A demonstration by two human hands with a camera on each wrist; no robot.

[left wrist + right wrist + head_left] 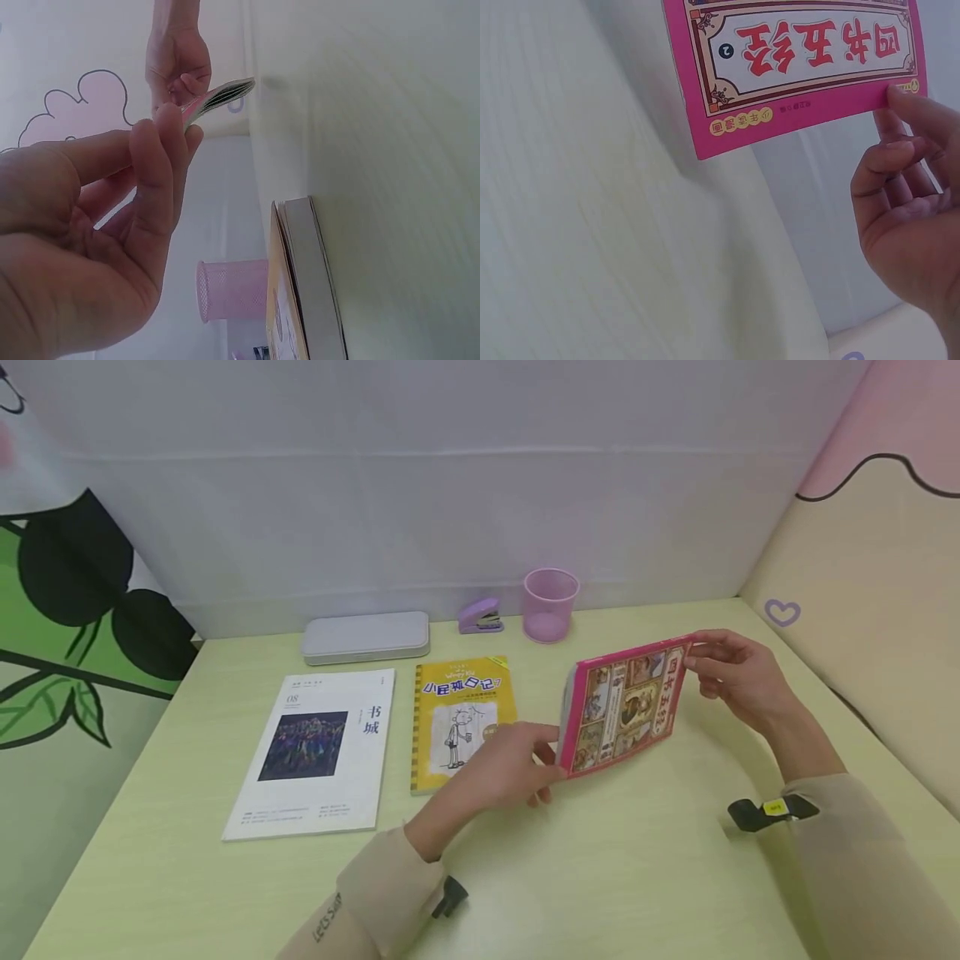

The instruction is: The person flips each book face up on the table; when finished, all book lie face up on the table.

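Note:
A pink picture book (pixel 624 707) is held tilted above the pale green desk (pixel 645 860), between both hands. My left hand (pixel 517 766) pinches its lower left corner with the fingertips. My right hand (pixel 729 670) grips its upper right corner with thumb and fingers. In the right wrist view the pink book (pixel 802 60) shows its red title lettering, with my right hand's fingers (pixel 900 161) at its edge. The left wrist view shows my left hand's fingers (pixel 154 161) on the pink book's edge (pixel 221 97), my right hand (pixel 178 64) beyond it.
A yellow book (pixel 459 718) lies just left of my left hand, and a white magazine (pixel 315 752) further left. Along the back wall stand a grey case (pixel 366 637), a purple stapler (pixel 481 615) and a pink mesh cup (pixel 551 604). Padded walls enclose the desk.

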